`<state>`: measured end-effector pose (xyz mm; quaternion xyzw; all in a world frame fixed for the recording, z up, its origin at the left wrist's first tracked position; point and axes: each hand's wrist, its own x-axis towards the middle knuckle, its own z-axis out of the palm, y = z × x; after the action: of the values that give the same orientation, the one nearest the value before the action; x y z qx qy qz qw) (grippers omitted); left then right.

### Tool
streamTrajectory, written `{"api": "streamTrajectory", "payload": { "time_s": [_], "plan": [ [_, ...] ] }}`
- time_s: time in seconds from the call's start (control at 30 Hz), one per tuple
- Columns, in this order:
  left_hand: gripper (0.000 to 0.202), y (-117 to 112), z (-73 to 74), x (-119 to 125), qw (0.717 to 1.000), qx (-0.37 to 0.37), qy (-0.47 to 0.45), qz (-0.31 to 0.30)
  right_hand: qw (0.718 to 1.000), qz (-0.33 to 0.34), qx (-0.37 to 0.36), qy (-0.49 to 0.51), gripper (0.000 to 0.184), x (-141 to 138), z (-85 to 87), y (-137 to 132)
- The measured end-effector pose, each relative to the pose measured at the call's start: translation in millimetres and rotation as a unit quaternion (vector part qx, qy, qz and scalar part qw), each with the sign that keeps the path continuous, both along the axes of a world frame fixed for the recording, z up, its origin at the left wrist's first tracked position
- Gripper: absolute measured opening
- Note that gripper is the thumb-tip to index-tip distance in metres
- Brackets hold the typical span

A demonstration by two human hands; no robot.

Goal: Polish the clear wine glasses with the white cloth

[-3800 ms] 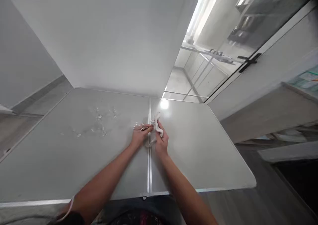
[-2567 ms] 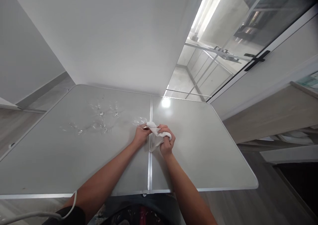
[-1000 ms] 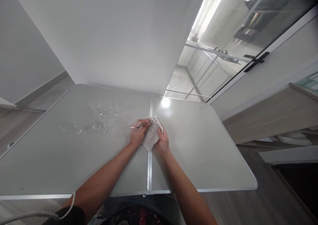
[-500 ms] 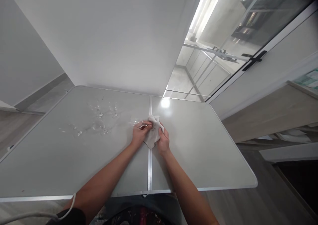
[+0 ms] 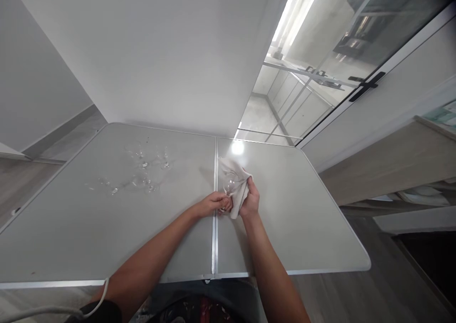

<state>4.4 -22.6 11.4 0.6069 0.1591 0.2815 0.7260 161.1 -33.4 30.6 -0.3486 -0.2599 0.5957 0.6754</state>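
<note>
My left hand (image 5: 213,203) is closed around the lower part of a clear stemmed glass (image 5: 231,184), with the glass's rounded bowl pointing away from me. A pale cloth (image 5: 241,195) lies behind and along the right side of the bowl. My right hand (image 5: 251,199) grips this cloth at its right edge, thumb on top. Both hands are just above the table (image 5: 285,218), close to its middle seam. The stem and foot of the glass are mostly hidden by my left fingers.
Several clear stemmed glasses (image 5: 144,180) are grouped on the left half of the table. A white wall (image 5: 160,66) rises behind the table's far edge. At the right are a glass door (image 5: 302,90) with a black handle (image 5: 366,86) and a wooden shelf (image 5: 388,156).
The glass has swung from lying leftward to pointing away from me. My left hand has shifted nearer and right to its lower end; my right hand and the cloth have moved right.
</note>
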Motion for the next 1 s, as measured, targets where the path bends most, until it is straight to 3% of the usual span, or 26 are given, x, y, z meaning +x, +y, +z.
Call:
{"api": "streamTrajectory", "payload": {
  "time_s": [0.1, 0.17, 0.23, 0.3, 0.43, 0.47, 0.53, 0.57, 0.63, 0.67, 0.73, 0.8, 0.87, 0.93, 1.0],
  "plan": [
    [0.052, 0, -4.0, 0, 0.997, -0.057, 0.027, -0.046, 0.998, -0.037, 0.026, -0.037, 0.047, 10, 5.1, -4],
    [0.054, 2, -6.3, 0, 0.997, -0.075, 0.026, -0.026, 0.988, -0.072, 0.093, -0.098, 0.044, 15, 10.9, -10],
    [0.056, 4, -7.5, -1, 0.997, -0.071, 0.026, 0.005, 0.953, -0.089, 0.195, -0.215, 0.041, 20, 17.7, -14],
    [0.057, 5, -7.4, -2, 0.998, -0.043, 0.040, 0.039, 0.873, -0.073, 0.295, -0.381, 0.036, 23, 23.8, -15],
    [0.058, 1, -6.0, -1, 0.994, 0.040, 0.049, 0.093, 0.657, -0.038, 0.387, -0.646, 0.032, 20, 28.6, -14],
    [0.057, 0, -5.8, 0, 0.992, 0.059, 0.048, 0.102, 0.622, -0.041, 0.394, -0.675, 0.032, 18, 28.1, -14],
    [0.055, -2, -5.7, 1, 0.988, 0.091, 0.061, 0.109, 0.589, -0.066, 0.400, -0.699, 0.028, 14, 26.1, -14],
    [0.054, -3, -5.8, 2, 0.985, 0.107, 0.074, 0.109, 0.589, -0.086, 0.396, -0.699, 0.026, 12, 25.2, -14],
    [0.052, -4, -6.1, 2, 0.979, 0.140, 0.108, 0.104, 0.618, -0.140, 0.364, -0.683, 0.022, 9, 24.2, -14],
    [0.051, -4, -6.1, 1, 0.974, 0.158, 0.123, 0.102, 0.646, -0.170, 0.334, -0.665, 0.020, 8, 24.2, -14],
    [0.049, -4, -6.0, 0, 0.966, 0.191, 0.141, 0.102, 0.734, -0.214, 0.247, -0.596, 0.022, 5, 24.5, -12],
    [0.049, -3, -6.0, -1, 0.960, 0.213, 0.150, 0.106, 0.839, -0.228, 0.141, -0.473, 0.029, 0, 23.2, -8],
    [0.051, -1, -6.7, -1, 0.959, 0.214, 0.151, 0.109, 0.921, -0.220, 0.050, -0.319, 0.036, -7, 18.3, -3],
    [0.053, 0, -8.2, 0, 0.963, 0.197, 0.142, 0.121, 0.962, -0.198, -0.014, -0.187, 0.040, -15, 10.3, 1],
    [0.056, 2, -10.3, 2, 0.965, 0.178, 0.125, 0.149, 0.979, -0.162, -0.048, -0.113, 0.043, -23, 1.5, 1]
  ]
}}
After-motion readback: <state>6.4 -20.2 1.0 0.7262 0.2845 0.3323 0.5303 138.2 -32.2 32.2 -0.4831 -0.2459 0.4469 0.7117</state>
